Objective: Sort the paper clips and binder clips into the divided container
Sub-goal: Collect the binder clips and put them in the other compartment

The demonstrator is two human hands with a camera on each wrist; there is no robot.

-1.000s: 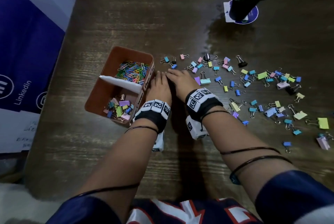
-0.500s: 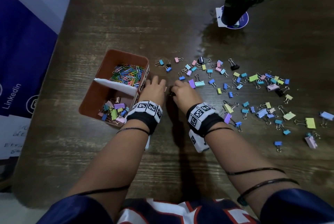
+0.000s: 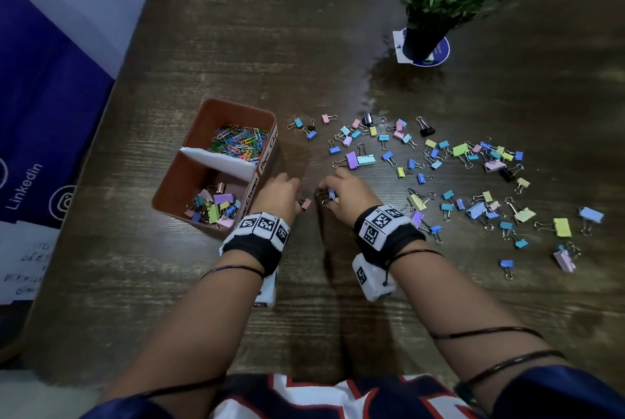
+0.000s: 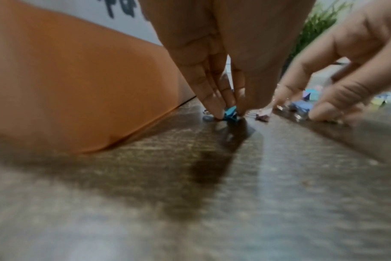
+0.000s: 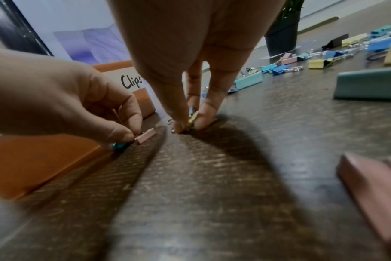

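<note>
An orange divided container (image 3: 189,178) stands left of centre, paper clips (image 3: 238,144) in its far half and binder clips (image 3: 213,207) in its near half. Just right of it, my left hand (image 3: 280,193) pinches a teal binder clip (image 4: 298,114) against the table, with a pink binder clip (image 3: 306,203) at its fingertips. My right hand (image 3: 341,193) pinches a small bunch of blue and yellow binder clips (image 5: 191,118) on the table beside it. Several coloured binder clips (image 3: 439,168) lie scattered to the right.
A potted plant (image 3: 436,2) in a black pot stands on a coaster at the far right. A blue and white banner (image 3: 37,121) hangs past the table's left edge. Large clips (image 5: 368,84) lie close to my right wrist.
Both hands have drawn back toward me from the far clips and curled their fingers, each now pinching small binder clips on the table beside the container.
</note>
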